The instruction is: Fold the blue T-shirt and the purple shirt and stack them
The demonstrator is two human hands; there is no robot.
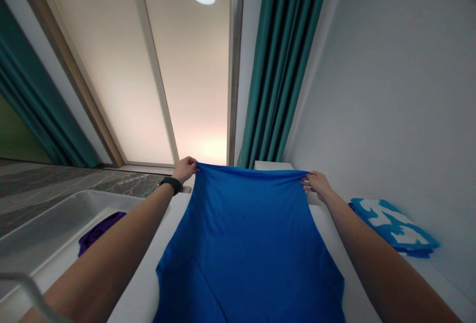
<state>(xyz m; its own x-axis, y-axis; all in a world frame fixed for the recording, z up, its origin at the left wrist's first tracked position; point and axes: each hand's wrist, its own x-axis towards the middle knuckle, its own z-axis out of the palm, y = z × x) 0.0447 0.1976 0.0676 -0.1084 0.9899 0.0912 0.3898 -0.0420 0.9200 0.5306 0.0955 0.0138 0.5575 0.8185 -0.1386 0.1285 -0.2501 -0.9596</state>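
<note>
A blue cloth (pixel 253 234) hangs stretched between my two hands, its top edge pulled nearly straight and its lower part running out of view at the bottom. At its upper left corner, my left hand (pixel 186 168) is closed on the fabric, with a dark band on the wrist. My right hand (pixel 315 183) pinches the upper right corner, some of its fingers showing beside the edge. The cloth hides much of the white surface (pixel 145 283) beneath it.
To the left stands a translucent bin (pixel 85 199) holding a purple cloth (pixel 100 231). Folded blue and white fabric (pixel 397 224) lies at the right near the wall. Behind are teal curtains (pixel 284 65) and sliding panels (pixel 193 75). A grey tube (pixel 28 283) is at lower left.
</note>
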